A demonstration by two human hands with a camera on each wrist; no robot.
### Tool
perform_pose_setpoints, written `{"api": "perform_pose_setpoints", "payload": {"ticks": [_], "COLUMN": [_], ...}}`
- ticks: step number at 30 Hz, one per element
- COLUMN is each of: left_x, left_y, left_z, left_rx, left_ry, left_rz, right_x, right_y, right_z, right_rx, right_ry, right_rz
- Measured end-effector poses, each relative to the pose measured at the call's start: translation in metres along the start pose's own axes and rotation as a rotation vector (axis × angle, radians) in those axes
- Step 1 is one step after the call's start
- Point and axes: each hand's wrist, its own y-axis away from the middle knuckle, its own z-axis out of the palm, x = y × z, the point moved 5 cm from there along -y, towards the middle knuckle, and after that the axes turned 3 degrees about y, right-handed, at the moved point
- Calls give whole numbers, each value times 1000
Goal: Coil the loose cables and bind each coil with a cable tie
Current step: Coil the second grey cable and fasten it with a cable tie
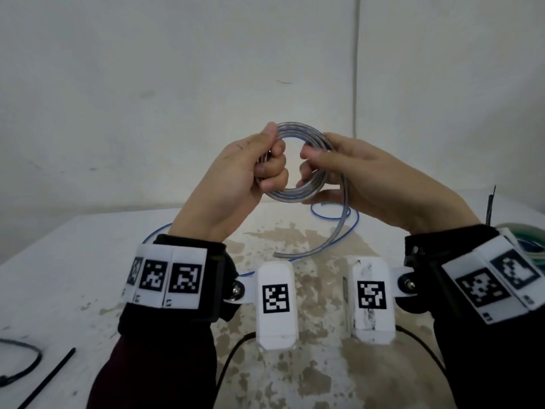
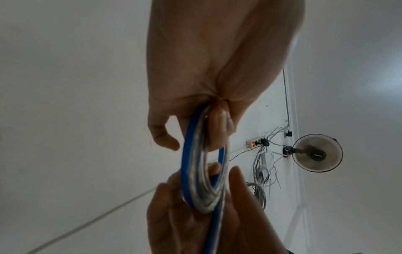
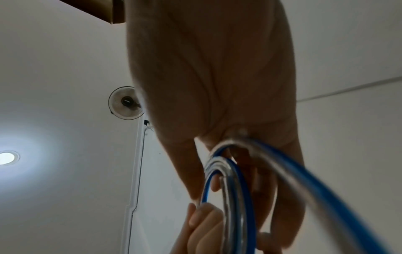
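Observation:
A clear cable with a blue stripe is wound into a round coil (image 1: pixel 295 190) held up in front of the wall. My left hand (image 1: pixel 259 166) grips the coil's left side with curled fingers. Around the right side my right hand (image 1: pixel 321 169) has thumb and fingers wrapped. The loose tail (image 1: pixel 321 243) hangs from the right side down to the table and loops away to the left. The left wrist view shows the coil (image 2: pixel 204 180) edge-on between both hands. In the right wrist view the coil (image 3: pixel 230 197) and tail run past the fingers. Two black cable ties (image 1: pixel 47 376) lie at the table's near left.
The white table (image 1: pixel 73 276) has brown stains in its middle. A green and white cable bundle (image 1: pixel 528 243) sits at the right edge. Black wires run from the wrist cameras toward me. A wall stands close behind the table.

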Motion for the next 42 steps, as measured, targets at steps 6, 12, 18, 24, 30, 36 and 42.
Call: {"api": "perform_pose_setpoints", "payload": {"ticks": [6, 12, 18, 24, 30, 36, 42], "left_x": [4, 9, 10, 10, 6, -6, 4], "left_y": [0, -3, -4, 1, 6, 9, 2], "left_z": [-2, -8, -3, 3, 6, 0, -8], "left_rx": [7, 87, 127, 44, -45, -94, 66], "left_ry": [46, 197, 318, 243, 91, -188, -55], "left_rz": [31, 111, 190, 70, -116, -156, 8], "right_x": [-1, -1, 2, 1, 0, 7, 7], "right_y": [1, -6, -6, -8, -4, -4, -8], "right_z": [7, 8, 12, 0, 7, 10, 4], "right_rx": [-46, 68, 43, 57, -49, -20, 95], "right_ry": [63, -188, -307, -264, -143, -42, -155], "right_rz": [-80, -1, 11, -68, -45, 67, 64]}}
